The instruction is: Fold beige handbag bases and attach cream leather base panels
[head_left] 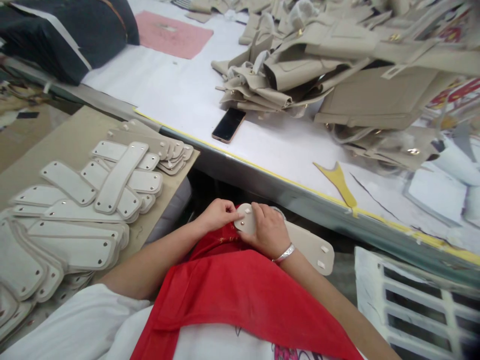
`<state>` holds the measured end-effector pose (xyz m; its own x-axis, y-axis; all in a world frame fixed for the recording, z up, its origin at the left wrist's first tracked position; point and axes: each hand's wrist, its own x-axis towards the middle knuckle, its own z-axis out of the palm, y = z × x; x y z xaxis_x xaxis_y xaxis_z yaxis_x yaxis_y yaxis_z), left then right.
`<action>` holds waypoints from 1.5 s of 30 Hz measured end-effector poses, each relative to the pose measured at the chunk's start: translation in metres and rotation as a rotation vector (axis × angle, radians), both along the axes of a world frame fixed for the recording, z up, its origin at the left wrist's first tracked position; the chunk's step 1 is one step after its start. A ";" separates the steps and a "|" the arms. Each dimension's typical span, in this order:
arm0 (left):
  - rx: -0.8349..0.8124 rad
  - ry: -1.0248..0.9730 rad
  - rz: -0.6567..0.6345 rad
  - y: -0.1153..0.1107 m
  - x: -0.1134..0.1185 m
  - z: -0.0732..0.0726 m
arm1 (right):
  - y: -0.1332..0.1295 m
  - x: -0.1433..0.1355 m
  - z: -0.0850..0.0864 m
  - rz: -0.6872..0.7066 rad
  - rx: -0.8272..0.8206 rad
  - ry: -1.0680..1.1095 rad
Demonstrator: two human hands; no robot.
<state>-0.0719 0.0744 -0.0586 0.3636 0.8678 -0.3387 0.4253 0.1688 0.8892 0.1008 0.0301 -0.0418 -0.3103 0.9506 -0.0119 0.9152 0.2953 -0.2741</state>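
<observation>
My right hand [270, 231] grips a long beige leather-look panel [309, 246] with rounded ends, held above my lap. At the panel's right end are two small white tabs. Near its left end, one white tab [248, 211] and a small metal rivet [242, 223] show. My left hand [222, 216] is closed, with thumb and fingertips pinched together at that left end. Whatever lies between those fingertips is too small to make out. Beneath both hands is the red apron [240, 280].
Similar panels [78, 240] lie heaped on a brown board [45, 150] at left. On the white table are a phone [228, 125], a yellow scraper-like piece [337, 182], beige bag parts [360, 95] and a pink sheet [172, 34]. A white slatted crate [369, 270] stands lower right.
</observation>
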 end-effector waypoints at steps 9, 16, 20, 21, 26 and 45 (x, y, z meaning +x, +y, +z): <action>0.005 0.006 0.020 -0.002 -0.001 0.000 | 0.004 -0.003 0.000 -0.015 -0.022 0.042; -0.012 0.007 0.030 0.000 0.001 -0.003 | 0.007 0.000 0.000 -0.016 -0.046 0.054; -0.032 0.002 0.030 0.001 0.000 -0.006 | 0.007 0.000 0.000 -0.022 -0.052 0.052; -0.036 0.001 0.027 0.001 0.000 -0.006 | 0.007 -0.001 0.001 -0.024 -0.057 0.050; 0.000 0.015 -0.044 0.004 0.000 -0.005 | 0.008 -0.005 0.002 -0.033 -0.065 0.044; 0.501 0.294 -0.297 0.005 0.002 0.011 | -0.042 0.104 -0.001 0.078 -0.040 0.012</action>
